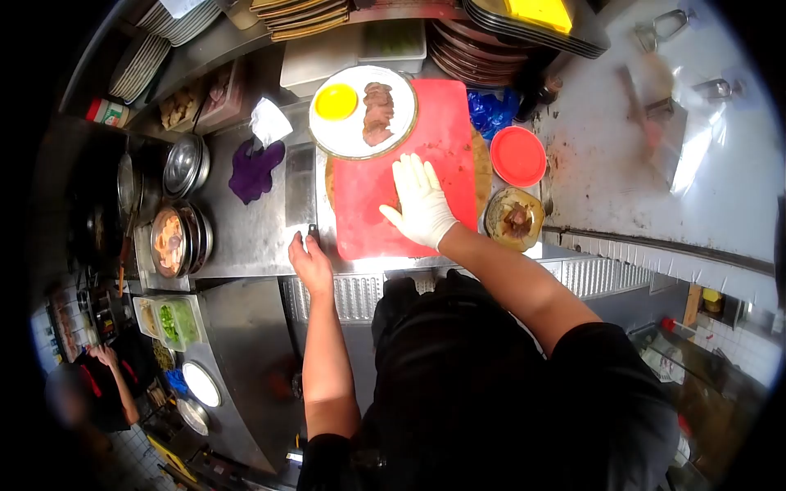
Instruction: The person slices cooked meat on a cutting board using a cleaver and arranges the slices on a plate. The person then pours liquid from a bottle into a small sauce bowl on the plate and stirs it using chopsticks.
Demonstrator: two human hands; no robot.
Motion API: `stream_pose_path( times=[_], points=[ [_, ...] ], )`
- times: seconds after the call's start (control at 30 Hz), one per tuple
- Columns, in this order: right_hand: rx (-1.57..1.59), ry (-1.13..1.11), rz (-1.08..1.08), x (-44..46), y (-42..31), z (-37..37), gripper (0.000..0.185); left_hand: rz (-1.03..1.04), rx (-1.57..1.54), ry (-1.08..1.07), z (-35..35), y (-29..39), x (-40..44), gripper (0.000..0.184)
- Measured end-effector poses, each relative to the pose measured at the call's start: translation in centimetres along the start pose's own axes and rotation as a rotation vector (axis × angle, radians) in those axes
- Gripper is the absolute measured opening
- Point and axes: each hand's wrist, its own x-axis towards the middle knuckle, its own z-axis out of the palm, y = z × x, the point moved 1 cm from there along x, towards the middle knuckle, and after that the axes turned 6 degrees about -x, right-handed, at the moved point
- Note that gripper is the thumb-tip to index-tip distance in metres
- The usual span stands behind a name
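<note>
My left hand [311,262] is bare, with its fingers apart at the end of the black handle of a wide-bladed cleaver [300,186] lying on the steel counter. My right hand [421,204], in a pale glove, lies spread over the red cutting board [364,213] and holds nothing. Small dark bits dot the board near its fingertips. Overlapping the board's back left part is a white plate [352,139], bearing sliced meat [378,113] and a yellow round dish [336,101].
Right of the board are a red round lid [517,156] and a bowl with scraps [528,231]. A purple cloth [255,170], a white cloth [270,123] and metal bowls [186,164] stand left. Another person [115,380] is at the far lower left.
</note>
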Motion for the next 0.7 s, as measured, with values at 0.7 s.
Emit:
stream_pose_path(
  times=[0.7],
  points=[
    [1.877, 0.397, 0.472, 15.1, 5.3, 1.5, 0.081, -0.235, -1.011, -0.875, 11.6, 17.7, 13.8, 0.080]
  ],
)
